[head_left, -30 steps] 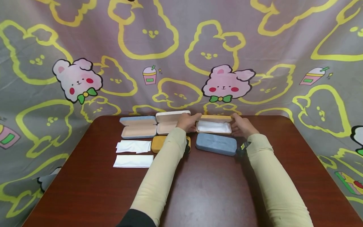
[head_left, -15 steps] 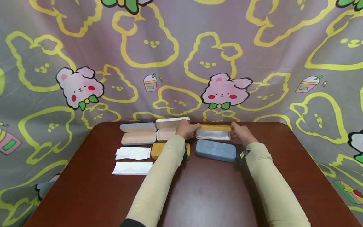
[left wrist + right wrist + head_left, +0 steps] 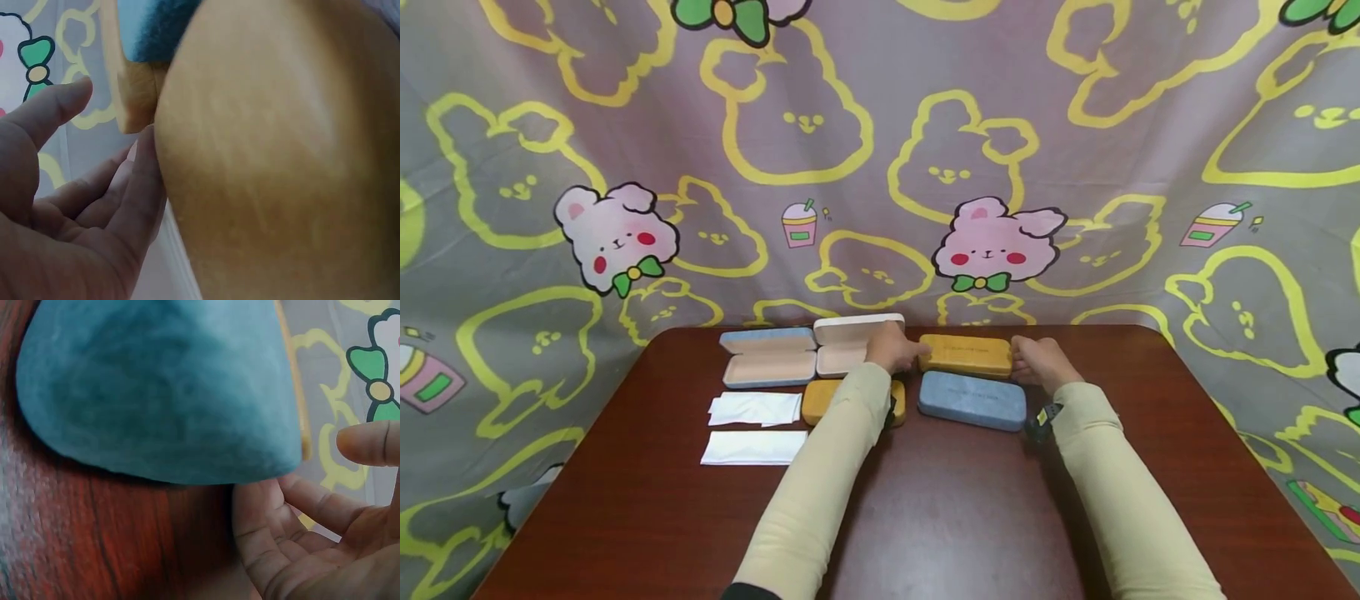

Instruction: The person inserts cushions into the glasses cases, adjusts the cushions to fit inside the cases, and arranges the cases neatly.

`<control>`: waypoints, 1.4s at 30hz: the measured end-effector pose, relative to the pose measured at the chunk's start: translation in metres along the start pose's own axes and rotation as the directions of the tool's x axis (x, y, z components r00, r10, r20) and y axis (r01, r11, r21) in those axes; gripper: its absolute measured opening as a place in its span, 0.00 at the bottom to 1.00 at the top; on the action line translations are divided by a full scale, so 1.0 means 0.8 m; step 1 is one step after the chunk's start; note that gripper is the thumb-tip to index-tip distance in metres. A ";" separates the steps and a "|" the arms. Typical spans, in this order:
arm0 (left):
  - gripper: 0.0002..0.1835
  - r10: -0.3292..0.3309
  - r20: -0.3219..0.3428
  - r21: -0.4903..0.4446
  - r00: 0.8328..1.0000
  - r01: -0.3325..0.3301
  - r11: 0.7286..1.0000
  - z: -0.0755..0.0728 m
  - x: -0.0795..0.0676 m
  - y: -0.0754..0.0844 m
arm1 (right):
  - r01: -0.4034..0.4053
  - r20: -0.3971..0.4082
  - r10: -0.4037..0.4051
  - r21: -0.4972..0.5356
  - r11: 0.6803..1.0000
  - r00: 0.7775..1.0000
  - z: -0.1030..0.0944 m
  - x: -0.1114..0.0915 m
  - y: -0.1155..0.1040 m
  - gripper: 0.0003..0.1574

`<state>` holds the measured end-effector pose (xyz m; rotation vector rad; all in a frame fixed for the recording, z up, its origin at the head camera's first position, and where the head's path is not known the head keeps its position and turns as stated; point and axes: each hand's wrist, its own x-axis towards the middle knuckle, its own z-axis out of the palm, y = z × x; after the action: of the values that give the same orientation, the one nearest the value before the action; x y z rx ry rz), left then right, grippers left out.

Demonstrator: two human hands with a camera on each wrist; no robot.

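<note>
A yellow glasses case (image 3: 966, 355) lies closed at the back right of the table, with one hand at each end. My left hand (image 3: 891, 346) is by its left end, in front of the open white glasses case (image 3: 838, 360); in the left wrist view the thumb stands off from the straight fingers. My right hand (image 3: 1043, 362) is at the right end, its thumb raised away from loosely bent fingers in the right wrist view. Just in front lies a closed blue glasses case (image 3: 972, 401). Another closed yellow case (image 3: 275, 156) is partly hidden under my left forearm in the head view.
An open blue glasses case (image 3: 770, 367) stands at the back left. Two folded white cloths, an upper one (image 3: 755, 408) and a lower one (image 3: 754, 447), lie in front of it. Behind the brown table (image 3: 940, 517) hangs a patterned curtain (image 3: 880, 150).
The lid of the back right yellow case has come down over the white cloth inside, and the case is now closed. Both hands have stayed at its ends. The head view has tilted upward.
</note>
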<state>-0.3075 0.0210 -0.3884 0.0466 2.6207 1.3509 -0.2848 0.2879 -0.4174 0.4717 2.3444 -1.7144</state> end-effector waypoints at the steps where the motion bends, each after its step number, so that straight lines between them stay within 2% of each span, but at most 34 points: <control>1: 0.36 -0.001 0.011 -0.010 1.000 0.001 1.000 -0.001 0.000 0.000 | -0.004 -0.006 0.004 0.007 1.000 1.000 0.000 0.000 0.000 0.15; 3: 0.36 -0.008 0.024 -0.036 1.000 0.009 0.999 -0.002 -0.001 0.000 | 0.000 0.003 0.000 0.035 0.999 1.000 -0.001 -0.002 -0.001 0.13; 4: 0.32 -0.014 0.030 -0.050 0.999 0.016 0.999 -0.003 -0.003 -0.001 | 0.002 0.008 -0.003 0.047 0.999 1.000 -0.001 -0.005 -0.001 0.13; 7: 0.15 -0.024 0.044 -0.084 0.999 0.027 0.996 -0.008 -0.005 -0.002 | 0.016 -0.004 -0.016 0.041 0.999 1.000 -0.002 -0.013 -0.006 0.14; 12: 0.28 -0.023 0.090 -0.165 0.996 0.038 0.985 -0.019 -0.009 0.002 | 0.068 -0.077 -0.072 -0.058 0.996 0.994 -0.003 -0.029 -0.024 0.23; 15: 0.29 -0.010 0.115 -0.202 0.993 0.034 0.979 -0.026 -0.015 0.003 | 0.099 -0.063 -0.105 -0.093 0.991 0.992 0.001 -0.043 -0.039 0.25; 18: 0.23 0.015 0.127 -0.190 0.992 0.010 0.982 -0.033 -0.023 0.003 | 0.119 -0.016 -0.121 -0.105 0.987 0.992 0.009 -0.057 -0.052 0.21; 23: 0.11 0.072 0.138 -0.170 0.988 -0.048 0.984 -0.052 -0.039 0.001 | 0.142 0.043 -0.139 -0.101 0.985 0.989 0.030 -0.075 -0.071 0.22; 28: 0.16 0.096 0.145 -0.195 0.985 -0.066 0.979 -0.073 -0.057 -0.001 | 0.186 0.096 -0.173 -0.145 0.972 0.980 0.052 -0.088 -0.082 0.29; 30: 0.16 0.103 0.141 -0.180 0.985 -0.076 0.981 -0.082 -0.062 -0.004 | 0.204 0.122 -0.187 -0.151 0.967 0.975 0.061 -0.090 -0.084 0.29; 38: 0.11 0.117 0.086 -0.157 0.989 -0.102 0.982 -0.117 -0.081 -0.033 | 0.230 0.174 -0.205 -0.141 0.963 0.963 0.118 -0.095 -0.094 0.26; 42: 0.11 0.120 0.054 -0.118 0.991 -0.113 0.987 -0.134 -0.091 -0.050 | 0.233 0.199 -0.214 -0.078 0.969 0.956 0.150 -0.104 -0.100 0.21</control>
<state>-0.2533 -0.0970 -0.3486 0.2237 2.5204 1.5108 -0.2401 0.1399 -0.3550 0.0227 2.4046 -1.6372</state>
